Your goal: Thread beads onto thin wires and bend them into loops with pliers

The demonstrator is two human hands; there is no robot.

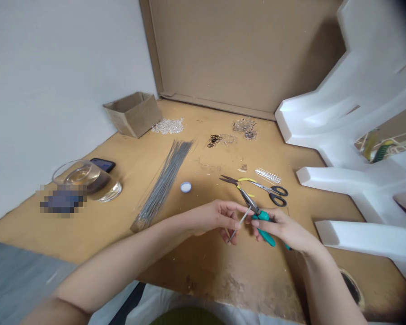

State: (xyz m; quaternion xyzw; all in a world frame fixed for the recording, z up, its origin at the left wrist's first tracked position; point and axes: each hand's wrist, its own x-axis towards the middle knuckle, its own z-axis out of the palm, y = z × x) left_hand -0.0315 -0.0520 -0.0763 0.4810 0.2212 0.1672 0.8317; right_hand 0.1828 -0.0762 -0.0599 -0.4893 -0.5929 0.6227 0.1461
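My left hand (228,219) is closed on a thin grey metal rod (239,224), held slanting between thumb and fingers. The rod's upper end meets the jaws of long-nose pliers with teal handles (264,225). My right hand (274,225) grips those handles, the jaws pointing up and to the left. Just beyond lie yellow-handled pliers (230,180) and black-handled scissors (278,194). A bundle of thin grey wires (165,180) rests left of my hands, with a small round blue-and-white item (186,187) beside it.
An open cardboard box (133,115) stands at the back left near clear small pieces (169,126). Black rings (214,140) and wire bits (245,127) lie farther back. A glass cup (88,180) and phone (103,164) are at left; white foam (352,234) borders the right.
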